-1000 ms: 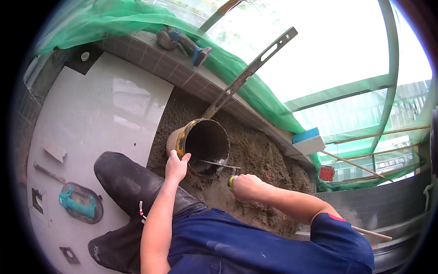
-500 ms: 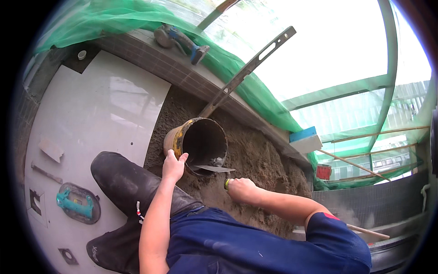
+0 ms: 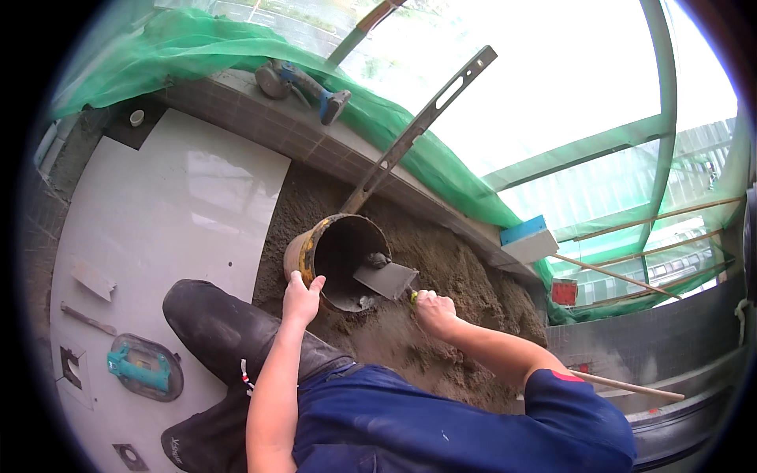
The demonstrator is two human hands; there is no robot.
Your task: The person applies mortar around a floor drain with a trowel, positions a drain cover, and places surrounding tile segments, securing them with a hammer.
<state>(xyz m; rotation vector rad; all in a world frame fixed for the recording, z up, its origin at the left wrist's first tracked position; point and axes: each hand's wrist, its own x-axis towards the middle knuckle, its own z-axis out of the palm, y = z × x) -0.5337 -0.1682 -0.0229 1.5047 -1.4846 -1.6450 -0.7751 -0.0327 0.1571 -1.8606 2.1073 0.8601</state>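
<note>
My left hand (image 3: pixel 301 298) grips the near left rim of a bucket (image 3: pixel 300 251), which lies tilted on the mortar bed with its mouth facing right. The bucket is yellowish and crusted with mortar. In my right hand (image 3: pixel 434 310) is the green handle of a trowel (image 3: pixel 386 279). Its flat grey blade reaches into the bucket's mouth, with a dark lump of mortar (image 3: pixel 378 259) at the far end. Another grey smear sits on the bucket's lower lip. Rough damp mortar (image 3: pixel 465 307) spreads below and to the right.
Large glossy tiles (image 3: pixel 181 205) cover the floor at left, holding a teal suction lifter (image 3: pixel 142 366) and a thin scraper-like piece (image 3: pixel 93 281). A long level (image 3: pixel 418 126) leans on the ledge beside a cordless grinder (image 3: pixel 303 88). A blue-and-white block (image 3: pixel 528 240) rests farther right.
The trowel blade has turned and tipped, its flat face now showing, with mortar at its tip. My right hand has moved slightly right and up. My left hand stays on the bucket rim.
</note>
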